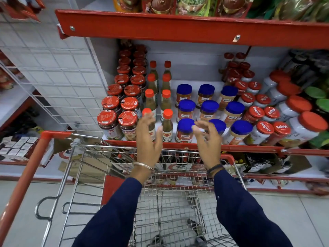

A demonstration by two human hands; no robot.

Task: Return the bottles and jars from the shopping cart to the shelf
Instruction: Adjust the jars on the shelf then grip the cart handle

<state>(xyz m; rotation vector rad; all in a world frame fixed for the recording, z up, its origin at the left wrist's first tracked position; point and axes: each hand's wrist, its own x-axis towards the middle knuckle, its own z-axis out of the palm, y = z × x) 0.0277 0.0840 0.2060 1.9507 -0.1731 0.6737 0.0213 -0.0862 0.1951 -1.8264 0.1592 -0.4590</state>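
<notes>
The middle shelf [192, 146] holds rows of red-lidded jam jars [110, 125], green sauce bottles with red caps [167, 127] and blue-lidded jars [185, 131]. My left hand [148, 139] is raised in front of the front-left sauce bottle, fingers spread, holding nothing. My right hand [207, 139] hovers open just in front of the front blue-lidded jars, partly hiding one of them. Both hands are above the wire shopping cart [160, 202], whose basket shows no bottles or jars in the visible part.
Red-lidded Mapro jars [263, 129] and larger white jars [306, 127] fill the shelf's right side. A red shelf edge [178, 29] overhangs above. The cart's red handle bar [26, 177] runs at left, with a white wire grid panel [58, 77] beyond it.
</notes>
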